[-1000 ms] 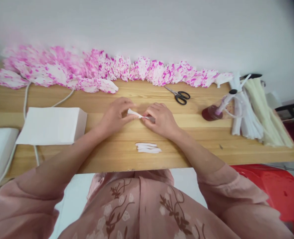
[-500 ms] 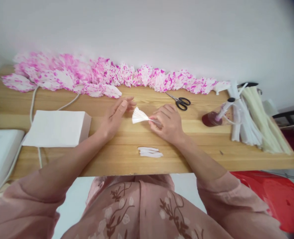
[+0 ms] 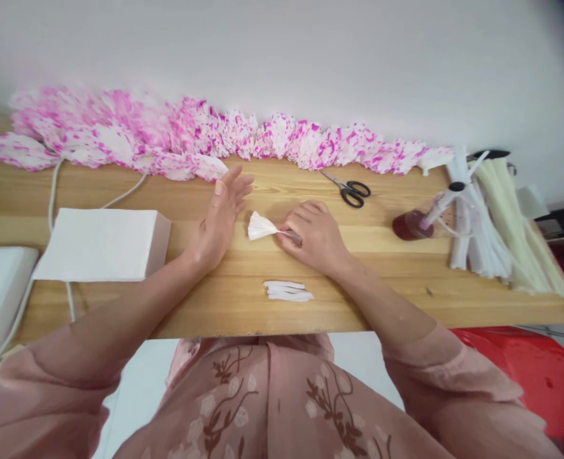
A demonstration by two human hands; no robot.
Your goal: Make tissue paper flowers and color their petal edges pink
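Observation:
My right hand is closed around the narrow, gathered end of a small white pleated paper fan. The fan's spread end points left, toward my other hand. My left hand is raised a little to the left of it, open, with the fingers stretched and nothing in them. A few thin white paper strips lie on the wooden table in front of my right hand. Black-handled scissors rest behind that hand.
A row of white and pink crinkled paper bunches runs along the wall. At left are a stack of white paper and cables. To the right stand a bottle of dark red liquid and bundles of white and cream strips.
My left hand has turned more upright, lifting its fingers slightly. The right hand has shifted a little left with the paper fan. The view has moved slightly.

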